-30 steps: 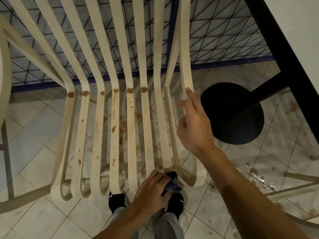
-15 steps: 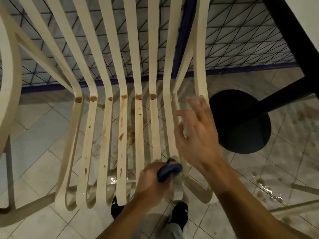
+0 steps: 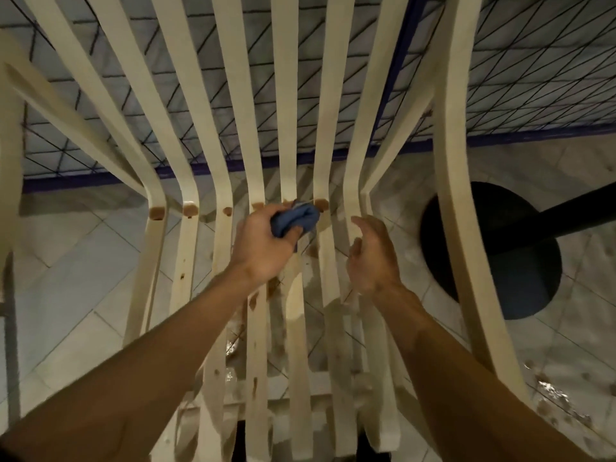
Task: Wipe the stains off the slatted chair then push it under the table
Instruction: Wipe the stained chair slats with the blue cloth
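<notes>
Pale wooden slats of the slatted chair (image 3: 286, 128) fill my view, above the tiled floor (image 3: 66, 261). On the left, brown stains (image 3: 156, 212) sit at the bend of the slats, and smaller spots run down the seat. In the middle, my left hand (image 3: 263, 248) is clamped around a bunched blue cloth (image 3: 295, 221), which touches the slats at that bend. Just beside it, my right hand (image 3: 373, 258) holds nothing, with fingers loosely curled; I cannot tell if it touches a slat. At the right stands the black table base (image 3: 490, 251), near the chair.
</notes>
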### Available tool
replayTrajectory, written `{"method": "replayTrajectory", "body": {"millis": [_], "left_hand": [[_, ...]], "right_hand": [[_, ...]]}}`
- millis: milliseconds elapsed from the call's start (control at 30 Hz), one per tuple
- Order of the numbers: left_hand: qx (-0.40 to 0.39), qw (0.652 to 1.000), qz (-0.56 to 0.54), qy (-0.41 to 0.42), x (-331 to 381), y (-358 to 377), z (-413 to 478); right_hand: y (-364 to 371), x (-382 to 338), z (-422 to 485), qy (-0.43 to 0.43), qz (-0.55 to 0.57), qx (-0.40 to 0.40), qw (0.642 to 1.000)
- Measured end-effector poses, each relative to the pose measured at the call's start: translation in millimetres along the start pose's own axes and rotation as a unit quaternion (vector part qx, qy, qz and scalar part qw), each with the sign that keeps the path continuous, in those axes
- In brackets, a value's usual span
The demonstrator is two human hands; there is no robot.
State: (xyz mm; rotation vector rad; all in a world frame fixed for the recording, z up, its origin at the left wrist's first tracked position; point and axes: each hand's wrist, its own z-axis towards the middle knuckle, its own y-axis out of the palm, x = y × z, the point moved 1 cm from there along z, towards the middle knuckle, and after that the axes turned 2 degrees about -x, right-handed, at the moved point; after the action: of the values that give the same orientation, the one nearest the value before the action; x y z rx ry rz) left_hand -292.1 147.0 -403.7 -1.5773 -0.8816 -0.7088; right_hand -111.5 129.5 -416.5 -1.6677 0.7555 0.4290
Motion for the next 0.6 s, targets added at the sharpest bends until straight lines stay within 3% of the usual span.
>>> {"method": "replayTrajectory", "body": {"millis": [233,600], "left_hand": [[-0.012,0.993,0.098,0.07,-2.9,10.6,62.7],[-0.12,0.956,0.189,0.189,-2.7,23.1,97.9]], "right_hand": [[35.3,24.6,14.8,-0.017,-0.049,-0.008,0.999],[44.6,35.9,26.5,-0.023,0.02,0.017,0.999]]}}
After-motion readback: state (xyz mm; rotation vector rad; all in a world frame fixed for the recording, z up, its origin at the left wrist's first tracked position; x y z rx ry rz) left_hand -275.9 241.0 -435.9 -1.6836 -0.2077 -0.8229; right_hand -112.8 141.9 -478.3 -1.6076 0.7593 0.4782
